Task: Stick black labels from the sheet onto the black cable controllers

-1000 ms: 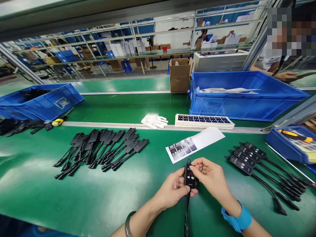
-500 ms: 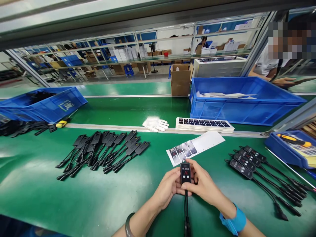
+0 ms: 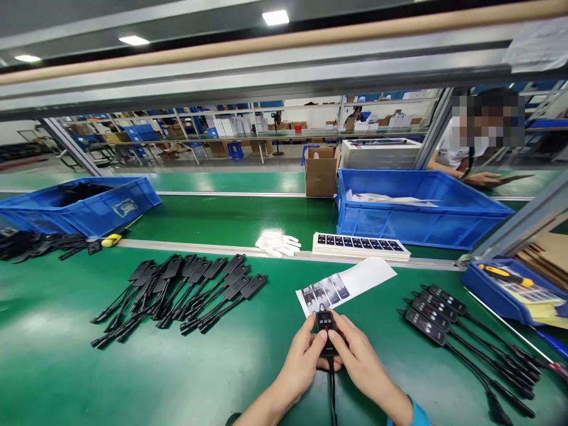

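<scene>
Between both hands is a small black controller box [image 3: 325, 324] with a labelled face and cables hanging toward me. My left hand [image 3: 304, 358] grips its left side, thumb on the face. My right hand [image 3: 355, 352] clasps the right side, its thumb also pressed on the face near the other thumb. Just beyond lies a white label sheet [image 3: 368, 275] with several dark printed labels at its left end. On the right, several labelled controllers [image 3: 426, 325] lie in a row with their cables. To the left is a spread of controllers [image 3: 195, 272] with no such label showing.
A white glove [image 3: 278, 244] and a stack of label sheets [image 3: 361, 245] lie along the metal strip. Blue bins stand at back left [image 3: 89, 207] and back right [image 3: 417, 219]. A small blue tray [image 3: 492, 290] holds a yellow-handled knife [image 3: 506, 275]. A person [image 3: 457, 148] sits beyond.
Both thumbs have moved onto the controller's face; before, the left thumb was at its side and the right at its lower edge. My view has tilted up.
</scene>
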Tool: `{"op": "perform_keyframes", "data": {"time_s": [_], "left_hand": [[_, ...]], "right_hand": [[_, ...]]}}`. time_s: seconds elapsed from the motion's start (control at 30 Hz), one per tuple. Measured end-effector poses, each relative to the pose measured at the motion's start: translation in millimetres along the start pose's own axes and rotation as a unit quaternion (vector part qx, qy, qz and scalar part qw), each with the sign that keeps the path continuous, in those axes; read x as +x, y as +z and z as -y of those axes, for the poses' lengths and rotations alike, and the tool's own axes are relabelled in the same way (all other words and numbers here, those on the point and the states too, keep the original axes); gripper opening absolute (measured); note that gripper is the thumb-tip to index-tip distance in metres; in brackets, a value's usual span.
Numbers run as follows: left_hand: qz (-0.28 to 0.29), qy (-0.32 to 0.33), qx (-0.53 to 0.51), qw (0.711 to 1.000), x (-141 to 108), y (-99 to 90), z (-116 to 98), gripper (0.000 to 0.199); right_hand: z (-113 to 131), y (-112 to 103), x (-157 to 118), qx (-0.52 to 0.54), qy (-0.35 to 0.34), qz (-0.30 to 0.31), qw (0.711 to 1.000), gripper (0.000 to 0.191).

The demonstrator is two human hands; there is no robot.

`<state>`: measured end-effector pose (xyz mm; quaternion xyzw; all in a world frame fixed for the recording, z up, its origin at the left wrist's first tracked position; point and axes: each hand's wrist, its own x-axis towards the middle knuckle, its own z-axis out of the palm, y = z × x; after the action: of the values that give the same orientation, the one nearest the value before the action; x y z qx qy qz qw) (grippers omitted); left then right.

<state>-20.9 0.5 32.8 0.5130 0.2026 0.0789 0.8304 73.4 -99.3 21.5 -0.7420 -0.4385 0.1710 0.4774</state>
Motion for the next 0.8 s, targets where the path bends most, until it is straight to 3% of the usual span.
{"op": "perform_keyframes", "data": {"time_s": [0.13,0.23,0.3,0.4,0.47,0.6,0.67,0.8], "left_hand": [[0.020,-0.003,-0.077,0.997,2,-1.5,2,0.061],[0.069,0.036,0.092,0.993,1,-7.4,1,0.057],[0.053,0.121,0.300,0.945,0,-12.8,-2,0.046],[0.015,0.214,0.537,0.816,-1,-20.0,-7,0.040],[0.020,0.207,0.618,0.758,0,-22.5,-9,0.047],[0.016,0.174,0.695,0.697,6,-21.7,-9,0.055],[-0.008,0.169,0.718,0.675,9,-20.3,-10,0.056],[-0.072,0.161,0.747,0.641,12,-20.8,-14,0.055]], "right_hand": [[11,-5,-1,-0.096,-0.032,-0.004,0.995,0.059],[9,-17,-4,-0.213,-0.050,-0.017,0.976,0.066],[-4,-28,-9,-0.322,-0.034,-0.039,0.945,0.064],[-39,-52,-19,-0.485,-0.017,-0.056,0.873,0.058],[-62,-71,-27,-0.564,-0.017,-0.069,0.823,0.059],[-78,-104,-31,-0.634,-0.016,-0.065,0.770,0.062],[-69,-111,-21,-0.623,0.015,-0.070,0.779,0.058],[-42,-96,29,-0.445,0.013,-0.057,0.894,0.041]]}}
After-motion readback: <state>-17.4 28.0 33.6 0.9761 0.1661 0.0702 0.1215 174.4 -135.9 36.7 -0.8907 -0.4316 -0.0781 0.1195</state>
